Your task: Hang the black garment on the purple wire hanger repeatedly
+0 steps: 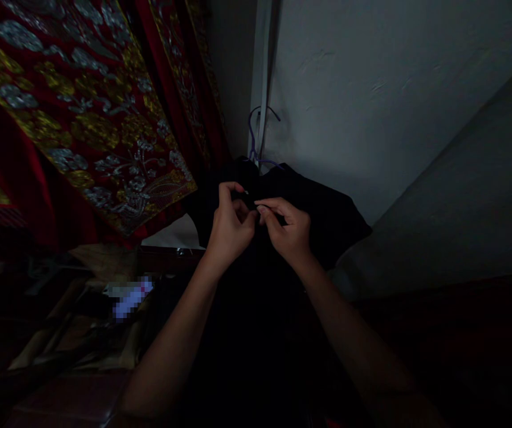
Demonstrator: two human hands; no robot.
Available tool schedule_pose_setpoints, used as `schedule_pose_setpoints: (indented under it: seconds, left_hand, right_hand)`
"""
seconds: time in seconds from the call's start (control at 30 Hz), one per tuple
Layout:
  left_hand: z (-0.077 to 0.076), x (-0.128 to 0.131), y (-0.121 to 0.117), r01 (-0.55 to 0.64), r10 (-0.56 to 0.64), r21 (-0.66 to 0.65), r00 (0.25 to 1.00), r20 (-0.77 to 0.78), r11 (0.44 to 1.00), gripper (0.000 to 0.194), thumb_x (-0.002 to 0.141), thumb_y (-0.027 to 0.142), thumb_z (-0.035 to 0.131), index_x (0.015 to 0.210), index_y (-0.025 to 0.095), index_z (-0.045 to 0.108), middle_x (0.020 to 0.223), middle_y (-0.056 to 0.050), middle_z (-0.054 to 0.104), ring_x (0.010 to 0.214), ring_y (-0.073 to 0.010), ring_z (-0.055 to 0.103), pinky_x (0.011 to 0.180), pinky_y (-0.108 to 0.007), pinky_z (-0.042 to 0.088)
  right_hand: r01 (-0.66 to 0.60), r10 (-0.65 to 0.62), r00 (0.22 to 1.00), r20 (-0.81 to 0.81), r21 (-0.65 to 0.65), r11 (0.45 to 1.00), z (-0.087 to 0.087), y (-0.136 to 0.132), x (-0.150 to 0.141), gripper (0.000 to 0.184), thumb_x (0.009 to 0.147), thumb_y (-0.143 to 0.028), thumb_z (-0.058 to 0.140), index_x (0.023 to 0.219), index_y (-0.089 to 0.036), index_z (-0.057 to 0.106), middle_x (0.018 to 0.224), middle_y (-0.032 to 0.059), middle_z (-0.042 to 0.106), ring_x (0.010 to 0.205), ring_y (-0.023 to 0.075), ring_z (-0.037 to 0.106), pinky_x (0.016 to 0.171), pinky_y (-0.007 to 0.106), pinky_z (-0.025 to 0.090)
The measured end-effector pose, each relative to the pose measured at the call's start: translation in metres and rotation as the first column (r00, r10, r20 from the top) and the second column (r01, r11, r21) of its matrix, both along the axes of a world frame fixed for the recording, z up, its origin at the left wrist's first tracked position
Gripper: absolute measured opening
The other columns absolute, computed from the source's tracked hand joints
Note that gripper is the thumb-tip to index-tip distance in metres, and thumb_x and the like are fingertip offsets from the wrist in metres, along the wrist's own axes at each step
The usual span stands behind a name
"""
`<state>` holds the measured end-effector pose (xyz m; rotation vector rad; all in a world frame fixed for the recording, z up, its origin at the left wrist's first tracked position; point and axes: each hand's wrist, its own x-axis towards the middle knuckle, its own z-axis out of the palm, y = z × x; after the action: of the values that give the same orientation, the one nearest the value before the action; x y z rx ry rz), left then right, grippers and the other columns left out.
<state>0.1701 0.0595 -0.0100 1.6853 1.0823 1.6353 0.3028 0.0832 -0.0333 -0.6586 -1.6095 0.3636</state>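
Observation:
A black short-sleeved garment (322,208), perhaps a shirt, hangs on a thin purple hanger (251,134) against the wall. At its upper front, just under the neck opening, both of my hands work close together. My left hand (233,229) pinches the dark cloth between thumb and fingers, its index finger raised and bent. Right beside it, my right hand (290,232) has thumb and index finger pressed together on the cloth at the front opening. Any button there is too dark to make out. The lower part of the garment fades into shadow.
Red cloth (100,119) embroidered in gold and silver hangs at the upper left. A pale vertical pipe or strip (262,53) runs up the wall (394,101). At the lower left stands a wooden-framed stool or chair (129,351) with a blurred white-blue item (131,300).

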Motion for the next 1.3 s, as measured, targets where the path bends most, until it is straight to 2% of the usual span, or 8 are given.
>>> schedule_pose_setpoints:
  seconds: [0.27,0.63,0.73,0.87,1.03,1.13,1.2,1.3]
  left_hand:
    - [-0.017,-0.005,0.003,0.098,-0.101,0.032,0.987,0.122,0.995,0.036,0.086,0.017,0.065,0.112,0.026,0.040,0.071,0.006,0.055,0.062,-0.0122,0.057,0.061,-0.024,0.039]
    - [-0.027,0.000,0.006,-0.023,0.014,0.060,0.991,0.132,0.998,0.035,0.082,0.012,0.067,0.105,0.025,0.044,0.072,0.006,0.053,0.061,-0.0111,0.054,0.057,-0.022,0.037]
    - [-0.037,0.000,0.009,-0.032,0.030,0.014,0.994,0.102,0.999,0.041,0.080,0.011,0.067,0.112,0.025,0.046,0.068,0.007,0.054,0.055,-0.0110,0.054,0.053,-0.022,0.034]
    - [-0.068,0.003,0.000,0.014,-0.019,-0.091,0.998,-0.053,0.996,0.051,0.079,0.007,0.063,0.124,0.025,0.049,0.068,0.007,0.059,0.055,-0.0125,0.056,0.054,-0.022,0.037]
    - [-0.097,-0.008,-0.017,0.038,-0.083,-0.216,0.976,-0.200,0.976,0.073,0.077,0.006,0.061,0.145,0.024,0.042,0.076,0.004,0.067,0.069,-0.0166,0.066,0.068,-0.026,0.047]
    - [-0.084,-0.017,-0.012,-0.002,-0.040,-0.138,0.952,-0.304,0.990,0.065,0.080,0.010,0.062,0.142,0.023,0.046,0.090,-0.001,0.070,0.080,-0.0190,0.067,0.076,-0.031,0.050]
    - [-0.064,-0.022,-0.002,-0.110,0.108,0.015,0.921,-0.374,0.994,0.045,0.082,0.017,0.064,0.126,0.023,0.060,0.105,-0.006,0.068,0.096,-0.0235,0.065,0.089,-0.037,0.050]
    - [-0.032,-0.025,0.019,-0.227,0.278,0.176,0.890,-0.360,0.958,0.022,0.087,0.029,0.065,0.106,0.021,0.072,0.111,-0.009,0.065,0.111,-0.0286,0.060,0.100,-0.043,0.045]
  right_hand:
    - [-0.050,0.050,0.998,0.029,-0.011,0.999,-0.003,0.005,-0.002,0.014,0.095,-0.024,0.060,0.097,-0.019,0.073,0.076,0.0000,0.069,0.062,0.0116,0.064,0.064,0.025,0.051]
    - [0.015,-0.013,0.992,0.125,-0.019,1.000,-0.007,0.003,-0.003,0.009,0.093,-0.026,0.061,0.088,-0.022,0.068,0.081,0.0016,0.071,0.076,0.0162,0.069,0.072,0.028,0.053]
    - [-0.043,0.044,0.999,0.012,-0.016,0.999,0.003,-0.001,-0.019,0.008,0.094,-0.026,0.060,0.090,-0.022,0.065,0.078,0.0005,0.068,0.071,0.0141,0.067,0.068,0.026,0.051]
    - [-0.063,0.070,0.959,-0.274,0.033,0.997,0.028,-0.014,-0.020,0.007,0.095,-0.027,0.063,0.090,-0.021,0.062,0.067,-0.0047,0.058,0.055,0.0090,0.057,0.053,0.022,0.044]
    - [0.183,-0.085,0.811,-0.579,0.112,0.977,0.049,-0.036,0.046,0.012,0.090,-0.023,0.070,0.081,-0.022,0.062,0.063,-0.0066,0.053,0.046,0.0058,0.047,0.046,0.021,0.037]
    - [0.171,-0.134,0.728,-0.672,-0.011,0.985,0.050,-0.051,0.097,0.018,0.090,-0.020,0.069,0.075,-0.025,0.063,0.063,-0.0061,0.048,0.044,0.0068,0.043,0.045,0.023,0.040]
    - [-0.006,-0.099,0.645,-0.758,-0.134,0.991,0.047,-0.059,0.120,0.018,0.093,-0.019,0.064,0.077,-0.025,0.066,0.059,-0.0063,0.045,0.043,0.0071,0.044,0.046,0.023,0.044]
    - [-0.284,-0.068,0.415,-0.907,-0.200,0.938,0.032,-0.065,0.134,0.019,0.097,-0.020,0.054,0.084,-0.022,0.067,0.054,-0.0072,0.043,0.042,0.0072,0.048,0.048,0.023,0.049]
